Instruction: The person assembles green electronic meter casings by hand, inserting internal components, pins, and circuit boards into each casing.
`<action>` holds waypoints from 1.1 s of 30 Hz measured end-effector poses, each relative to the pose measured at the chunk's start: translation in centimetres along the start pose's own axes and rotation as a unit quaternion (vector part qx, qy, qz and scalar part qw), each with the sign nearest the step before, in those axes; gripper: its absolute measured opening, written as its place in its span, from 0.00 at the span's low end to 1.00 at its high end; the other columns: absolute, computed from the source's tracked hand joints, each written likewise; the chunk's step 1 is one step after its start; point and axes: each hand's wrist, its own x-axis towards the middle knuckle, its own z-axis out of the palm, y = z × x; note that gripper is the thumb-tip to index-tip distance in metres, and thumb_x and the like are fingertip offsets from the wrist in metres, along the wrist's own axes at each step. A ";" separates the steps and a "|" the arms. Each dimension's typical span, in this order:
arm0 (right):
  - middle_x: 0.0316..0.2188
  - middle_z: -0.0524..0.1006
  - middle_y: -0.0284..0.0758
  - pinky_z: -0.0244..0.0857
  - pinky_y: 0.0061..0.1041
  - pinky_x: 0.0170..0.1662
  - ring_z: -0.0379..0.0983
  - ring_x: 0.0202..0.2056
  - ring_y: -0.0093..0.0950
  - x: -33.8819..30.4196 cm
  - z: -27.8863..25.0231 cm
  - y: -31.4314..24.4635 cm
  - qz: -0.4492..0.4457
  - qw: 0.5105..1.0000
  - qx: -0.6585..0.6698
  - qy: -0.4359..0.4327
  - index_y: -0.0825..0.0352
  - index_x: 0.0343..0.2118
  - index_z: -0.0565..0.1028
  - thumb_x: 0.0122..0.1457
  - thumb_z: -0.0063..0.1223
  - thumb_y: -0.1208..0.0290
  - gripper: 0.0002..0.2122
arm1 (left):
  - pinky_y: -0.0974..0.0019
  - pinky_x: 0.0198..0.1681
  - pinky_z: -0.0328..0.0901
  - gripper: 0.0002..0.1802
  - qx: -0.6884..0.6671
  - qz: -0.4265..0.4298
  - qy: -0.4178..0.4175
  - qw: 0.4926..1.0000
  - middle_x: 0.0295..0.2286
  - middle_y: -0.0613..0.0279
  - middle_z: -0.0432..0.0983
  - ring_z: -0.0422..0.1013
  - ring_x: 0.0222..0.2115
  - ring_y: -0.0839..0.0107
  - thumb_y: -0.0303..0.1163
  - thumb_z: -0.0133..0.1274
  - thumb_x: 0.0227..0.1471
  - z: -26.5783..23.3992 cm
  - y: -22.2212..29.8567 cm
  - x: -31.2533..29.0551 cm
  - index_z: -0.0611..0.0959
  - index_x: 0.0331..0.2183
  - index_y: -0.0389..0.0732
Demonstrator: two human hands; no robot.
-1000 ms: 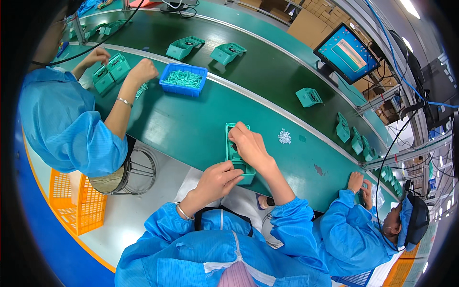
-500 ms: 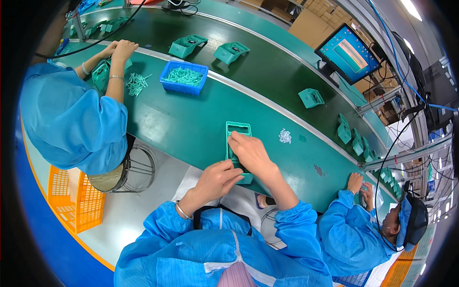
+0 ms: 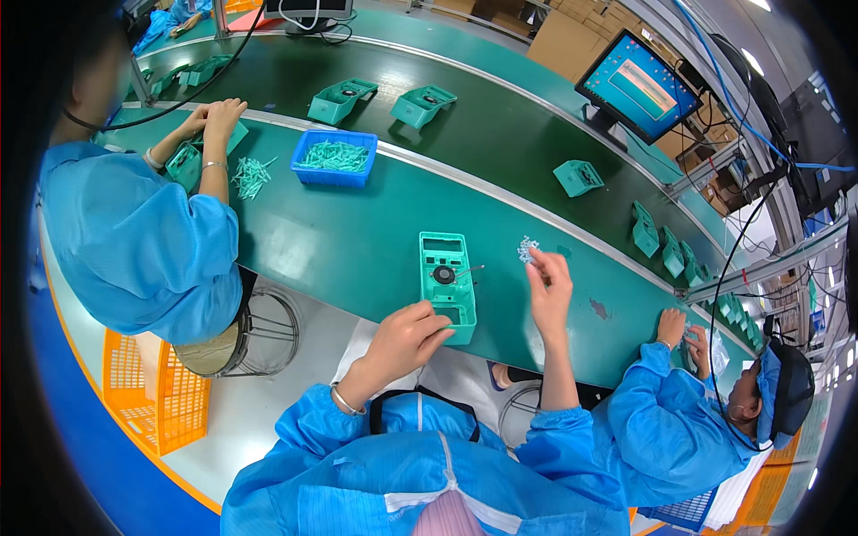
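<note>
A green plastic housing (image 3: 464,308) lies on the bench in front of me, with a round black speaker-like part (image 3: 443,275) and thin wires sticking out to its right. My left hand (image 3: 407,344) grips the housing's near left edge with closed fingers. Over at the right, my right hand (image 3: 551,290) has its thumb and fingertips drawn together at the edge of a small pile of white pieces (image 3: 525,247). Whether a piece is between those fingertips is too small to make out.
A blue bin (image 3: 332,174) of green sticks and a loose heap of them (image 3: 253,177) lie left. Green housings (image 3: 424,106) sit on the conveyor (image 3: 500,147) beyond a metal rail. Co-workers sit on both sides. A monitor (image 3: 636,85) stands at far right.
My right hand has left the housing and moved right to the white pieces, uncovering the round black part and wires. My left hand stays at the housing's near edge.
</note>
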 end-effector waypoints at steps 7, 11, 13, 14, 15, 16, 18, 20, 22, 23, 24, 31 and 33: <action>0.38 0.74 0.31 0.65 0.17 0.37 0.68 0.33 0.17 -6.5 -5.4 4.8 0.125 0.989 -0.044 0.064 0.70 0.47 0.82 0.63 0.58 0.81 0.11 | 0.58 0.29 0.68 0.09 0.021 -0.015 -0.021 0.999 0.28 0.60 0.72 0.73 0.27 0.61 0.29 0.67 0.50 -0.1 0.2 -0.1 0.85 0.35 0.40; 0.35 0.74 0.30 0.65 0.17 0.36 0.68 0.32 0.17 -8.6 -5.8 5.2 0.172 0.980 -0.024 0.100 0.71 0.46 0.82 0.64 0.57 0.82 0.09 | 0.59 0.29 0.67 0.13 0.038 -0.020 -0.044 0.998 0.28 0.60 0.72 0.73 0.27 0.61 0.30 0.69 0.47 -0.3 0.6 0.2 0.84 0.36 0.39; 0.34 0.74 0.30 0.65 0.17 0.36 0.68 0.31 0.17 -7.9 -4.9 4.3 0.166 0.981 -0.020 0.104 0.72 0.45 0.82 0.64 0.57 0.82 0.09 | 0.59 0.29 0.67 0.14 0.048 -0.021 -0.046 0.998 0.28 0.60 0.72 0.73 0.27 0.61 0.31 0.70 0.46 -1.3 0.4 0.1 0.84 0.36 0.39; 0.34 0.74 0.30 0.65 0.17 0.36 0.68 0.31 0.17 -7.8 -5.0 4.4 0.160 0.981 -0.021 0.105 0.71 0.45 0.82 0.64 0.57 0.81 0.08 | 0.59 0.29 0.68 0.15 0.050 -0.024 -0.050 0.997 0.28 0.60 0.72 0.73 0.27 0.60 0.31 0.71 0.45 -1.1 0.5 0.2 0.84 0.36 0.39; 0.34 0.74 0.30 0.65 0.17 0.36 0.68 0.32 0.17 -7.8 -5.0 4.5 0.153 0.982 -0.023 0.105 0.71 0.45 0.82 0.64 0.57 0.81 0.08 | 0.58 0.29 0.68 0.16 0.052 -0.027 -0.053 0.997 0.28 0.61 0.72 0.73 0.27 0.60 0.30 0.72 0.44 -1.1 0.4 0.3 0.84 0.36 0.39; 0.35 0.74 0.30 0.65 0.17 0.36 0.68 0.31 0.18 -7.8 -5.0 4.4 0.157 0.981 -0.022 0.108 0.71 0.45 0.82 0.64 0.57 0.81 0.08 | 0.58 0.29 0.68 0.16 0.058 -0.024 -0.065 0.996 0.28 0.61 0.72 0.73 0.27 0.60 0.30 0.72 0.44 -1.2 0.3 0.3 0.84 0.36 0.39; 0.35 0.74 0.31 0.65 0.17 0.36 0.68 0.31 0.18 -8.1 -5.2 5.0 0.161 0.980 -0.011 0.113 0.71 0.45 0.82 0.64 0.57 0.82 0.08 | 0.60 0.29 0.67 0.18 0.058 -0.026 -0.076 0.995 0.29 0.59 0.73 0.72 0.27 0.62 0.27 0.73 0.42 -0.9 0.2 0.3 0.85 0.37 0.38; 0.35 0.74 0.31 0.65 0.18 0.36 0.68 0.31 0.18 -8.2 -5.2 5.2 0.162 0.980 0.000 0.119 0.71 0.45 0.82 0.64 0.57 0.82 0.08 | 0.60 0.29 0.67 0.18 0.065 -0.019 -0.082 0.994 0.29 0.58 0.73 0.72 0.27 0.61 0.27 0.73 0.42 -0.8 0.2 0.5 0.85 0.37 0.37; 0.35 0.74 0.31 0.64 0.18 0.35 0.68 0.31 0.18 -8.1 -5.2 5.2 0.150 0.982 0.010 0.117 0.71 0.45 0.82 0.64 0.57 0.82 0.09 | 0.60 0.30 0.68 0.18 0.074 -0.009 -0.086 0.994 0.30 0.58 0.73 0.72 0.28 0.61 0.27 0.73 0.41 -0.9 0.3 0.5 0.85 0.37 0.37; 0.35 0.74 0.31 0.64 0.18 0.35 0.68 0.31 0.18 -8.0 -5.1 5.2 0.148 0.981 0.017 0.125 0.71 0.45 0.82 0.64 0.57 0.82 0.09 | 0.60 0.30 0.68 0.18 0.072 -0.019 -0.084 0.994 0.30 0.58 0.73 0.72 0.28 0.61 0.27 0.74 0.42 -0.8 0.4 0.4 0.84 0.36 0.37; 0.35 0.74 0.31 0.64 0.18 0.34 0.68 0.31 0.18 -8.1 -5.1 5.0 0.154 0.980 0.025 0.125 0.71 0.45 0.82 0.64 0.57 0.82 0.09 | 0.60 0.30 0.68 0.18 0.071 -0.027 -0.081 0.994 0.30 0.58 0.73 0.72 0.28 0.61 0.27 0.74 0.42 -0.9 0.4 0.4 0.84 0.36 0.36; 0.34 0.75 0.32 0.63 0.20 0.32 0.69 0.30 0.19 -8.5 -5.3 4.4 0.163 0.972 0.059 0.157 0.72 0.44 0.82 0.62 0.57 0.83 0.09 | 0.62 0.29 0.69 0.18 0.086 -0.001 -0.075 0.993 0.31 0.55 0.74 0.73 0.29 0.61 0.25 0.73 0.44 -2.3 -0.1 4.6 0.82 0.36 0.35; 0.34 0.75 0.32 0.64 0.20 0.32 0.69 0.30 0.19 -8.6 -5.3 3.9 0.159 0.971 0.060 0.166 0.71 0.44 0.82 0.62 0.57 0.83 0.09 | 0.62 0.30 0.68 0.19 0.091 0.027 -0.090 0.991 0.31 0.55 0.73 0.72 0.29 0.61 0.26 0.73 0.44 -2.3 -1.2 7.4 0.81 0.37 0.34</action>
